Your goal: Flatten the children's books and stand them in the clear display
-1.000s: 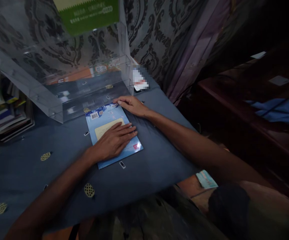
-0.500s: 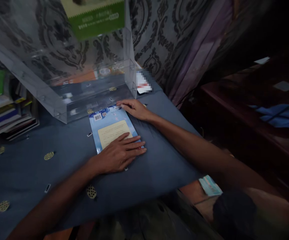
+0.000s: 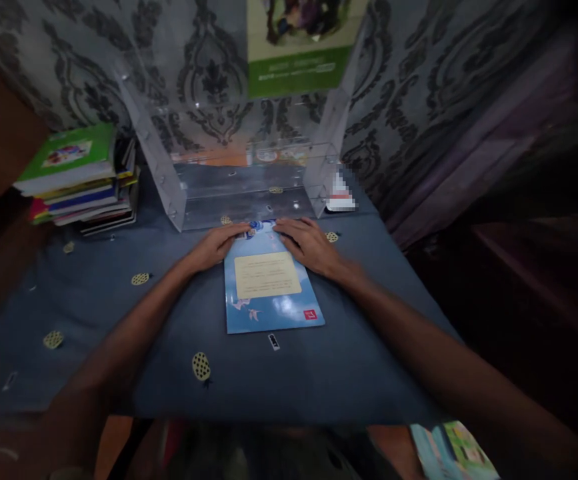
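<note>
- Book (image 3: 269,312), light blue with a cream text panel, is lying closed and flat near the middle of the worktop (image 3: 349,380), its near edge roughly facing the worktop's near edge.
- Left hand (image 3: 213,247) is resting at the book's far left corner, its grip spreading flat with fingertips touching the cover.
- Right hand (image 3: 311,247) is lying across the far right corner, its grip likewise flattening out, fingers extending over the cover toward the other hand.
- Clear stand (image 3: 163,167) is standing just beyond the book, toward the far edge of the worktop, while a green-banded booklet (image 3: 299,70) is showing high on its right side.
- Stack of books (image 3: 86,180), topped by a green cover, is sitting toward the worktop's far left corner.
- White item (image 3: 343,197), partly pixelated, is lying toward the far right corner, just beside the stand.
- Colourful printed items (image 3: 451,447) are showing below the near right corner.
</note>
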Tool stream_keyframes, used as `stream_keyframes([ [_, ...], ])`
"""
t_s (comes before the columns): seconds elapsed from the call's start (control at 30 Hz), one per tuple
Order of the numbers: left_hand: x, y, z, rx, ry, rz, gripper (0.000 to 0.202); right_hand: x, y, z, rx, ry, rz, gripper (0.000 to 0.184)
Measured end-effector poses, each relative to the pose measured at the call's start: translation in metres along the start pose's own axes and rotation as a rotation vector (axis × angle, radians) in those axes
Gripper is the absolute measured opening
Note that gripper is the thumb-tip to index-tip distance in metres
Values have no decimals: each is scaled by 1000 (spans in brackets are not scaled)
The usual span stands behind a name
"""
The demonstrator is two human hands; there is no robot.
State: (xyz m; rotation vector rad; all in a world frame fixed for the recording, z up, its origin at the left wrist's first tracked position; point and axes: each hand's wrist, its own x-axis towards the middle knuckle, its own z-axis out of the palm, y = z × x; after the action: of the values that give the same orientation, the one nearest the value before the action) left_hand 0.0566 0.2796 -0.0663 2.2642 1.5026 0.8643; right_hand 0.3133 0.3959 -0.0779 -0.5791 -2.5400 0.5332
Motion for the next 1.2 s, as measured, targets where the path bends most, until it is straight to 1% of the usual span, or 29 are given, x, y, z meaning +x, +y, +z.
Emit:
stream_keyframes([
  [0.07,0,-7,-5,-70,3,-24,44,5,-14,4,-61,-33,-53,33],
  [0.13,0,-10,-6,-131,16,-57,45,13,-32,11,-80,-95,-153,34],
  [0.2,1,-12,-6,-182,42,-76,44,23,-50,21,-65,-162,-265,35],
  [0.27,1,-14,-5,-217,67,-71,44,32,-65,33,-29,-193,-337,35],
  [0.37,0,-17,-1,-221,75,-47,44,38,-81,46,36,-191,-373,36],
  [0.43,-1,-18,2,-195,71,-31,46,36,-86,50,60,-195,-376,37],
  [0.63,-1,-15,6,-119,76,8,51,14,-97,52,20,-213,-360,40],
  [0.8,-1,-14,8,-89,78,37,48,-8,-108,51,7,-227,-326,41],
  [0.97,-1,-18,9,-95,66,51,48,-32,-123,43,8,-261,-328,42],
  [1.2,-2,-23,11,-66,71,115,44,-68,-145,30,5,-286,-347,40],
])
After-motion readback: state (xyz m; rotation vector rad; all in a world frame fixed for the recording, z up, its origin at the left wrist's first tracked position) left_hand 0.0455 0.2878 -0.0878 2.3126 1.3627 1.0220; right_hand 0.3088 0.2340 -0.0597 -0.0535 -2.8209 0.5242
